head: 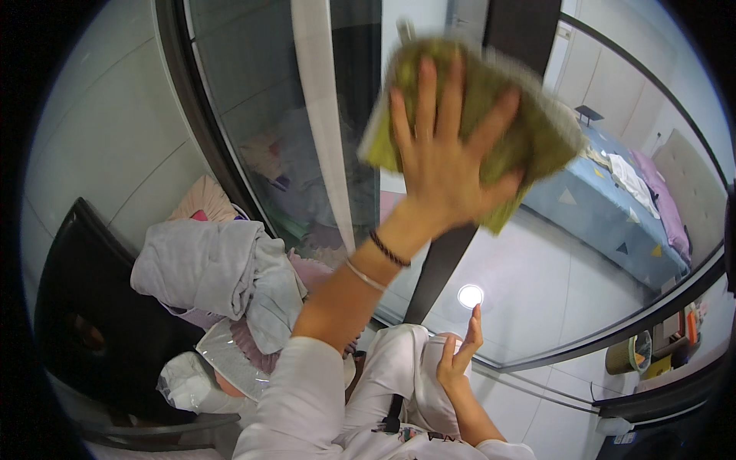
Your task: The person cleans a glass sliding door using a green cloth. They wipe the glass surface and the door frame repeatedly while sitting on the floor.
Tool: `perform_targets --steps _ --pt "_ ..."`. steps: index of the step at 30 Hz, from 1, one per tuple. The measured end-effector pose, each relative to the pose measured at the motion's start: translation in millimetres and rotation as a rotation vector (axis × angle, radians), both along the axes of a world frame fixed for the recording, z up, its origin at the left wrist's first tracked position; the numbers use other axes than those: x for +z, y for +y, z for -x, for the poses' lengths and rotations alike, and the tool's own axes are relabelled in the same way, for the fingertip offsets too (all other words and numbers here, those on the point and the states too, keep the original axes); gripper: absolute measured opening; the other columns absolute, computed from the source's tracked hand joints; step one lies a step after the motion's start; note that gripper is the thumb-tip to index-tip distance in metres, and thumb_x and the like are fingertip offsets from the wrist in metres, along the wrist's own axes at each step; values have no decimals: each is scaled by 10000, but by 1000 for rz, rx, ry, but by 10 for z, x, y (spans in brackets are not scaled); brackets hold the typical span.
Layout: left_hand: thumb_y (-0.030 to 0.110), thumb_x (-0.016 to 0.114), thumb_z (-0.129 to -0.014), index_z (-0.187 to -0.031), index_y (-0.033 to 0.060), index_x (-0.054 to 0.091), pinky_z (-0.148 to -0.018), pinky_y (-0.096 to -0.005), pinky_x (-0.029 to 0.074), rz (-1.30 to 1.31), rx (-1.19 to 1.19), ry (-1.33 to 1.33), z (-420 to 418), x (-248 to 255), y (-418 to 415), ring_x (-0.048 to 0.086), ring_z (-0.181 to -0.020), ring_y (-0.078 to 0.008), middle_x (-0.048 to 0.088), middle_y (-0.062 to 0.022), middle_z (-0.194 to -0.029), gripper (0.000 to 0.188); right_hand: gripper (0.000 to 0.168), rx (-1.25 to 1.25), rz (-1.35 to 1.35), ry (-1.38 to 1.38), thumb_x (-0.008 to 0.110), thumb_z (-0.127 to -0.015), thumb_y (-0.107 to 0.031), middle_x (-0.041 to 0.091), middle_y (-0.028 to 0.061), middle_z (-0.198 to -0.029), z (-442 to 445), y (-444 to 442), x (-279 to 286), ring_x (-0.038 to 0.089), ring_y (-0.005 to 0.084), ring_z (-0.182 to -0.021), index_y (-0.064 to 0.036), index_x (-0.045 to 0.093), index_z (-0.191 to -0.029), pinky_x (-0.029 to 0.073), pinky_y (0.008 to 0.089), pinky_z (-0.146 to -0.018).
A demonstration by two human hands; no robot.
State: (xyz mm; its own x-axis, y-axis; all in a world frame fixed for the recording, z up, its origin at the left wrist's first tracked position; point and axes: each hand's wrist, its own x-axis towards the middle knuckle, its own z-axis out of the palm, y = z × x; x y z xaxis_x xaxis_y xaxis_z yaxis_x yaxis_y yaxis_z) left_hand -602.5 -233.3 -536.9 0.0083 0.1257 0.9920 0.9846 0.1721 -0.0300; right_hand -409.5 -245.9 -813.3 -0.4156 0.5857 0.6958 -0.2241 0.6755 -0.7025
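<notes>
My left hand [443,149] lies spread over a yellow-green cloth [535,141], pressing it flat at the glass sliding door [517,276]. Both hand and cloth are blurred. A dark beaded bracelet and a pale bangle circle that wrist. Lower down, my right hand [463,353] is raised close to the lower glass, palm turned sideways, thumb apart from the fingers and nothing in it. Whether its fingertips touch the pane cannot be told. The door's dark upright frame [443,270] runs between two panes, partly behind the cloth.
Folded grey fabric [195,264] tops a pile of textiles on a black chair [75,299] at left. A plastic-wrapped bundle [190,379] lies below it. Through the glass stands a bed [592,213] with a blue cover. A waste bin [624,351] is at right.
</notes>
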Motion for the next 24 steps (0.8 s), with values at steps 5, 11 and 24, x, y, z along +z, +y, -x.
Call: perform_targets --steps 5,11,24 --pt "678 551 -724 -1325 364 493 -1079 -618 39 47 -34 98 217 -773 -101 142 -1399 -415 235 -185 -1505 680 489 -12 -132 32 399 -893 -10 174 300 -1477 166 27 224 187 391 -1394 -17 231 -1352 123 463 -1132" --pt "680 516 -729 -1373 405 422 -1094 -595 35 71 43 19 826 -397 -367 101 -1420 -370 182 -128 -1538 706 461 -51 -364 112 419 -915 -70 163 300 -1482 536 297 663 183 415 -1390 -32 251 -1343 119 494 -1124" --pt "406 345 -941 -1443 -34 186 -1129 -453 134 -155 139 -342 3219 -206 -1251 161 -1378 -420 173 -259 -1495 686 540 -273 -618 126 535 -878 -148 40 384 -1459 1185 512 608 87 515 -1372 -15 356 -1371 130 557 -1099"
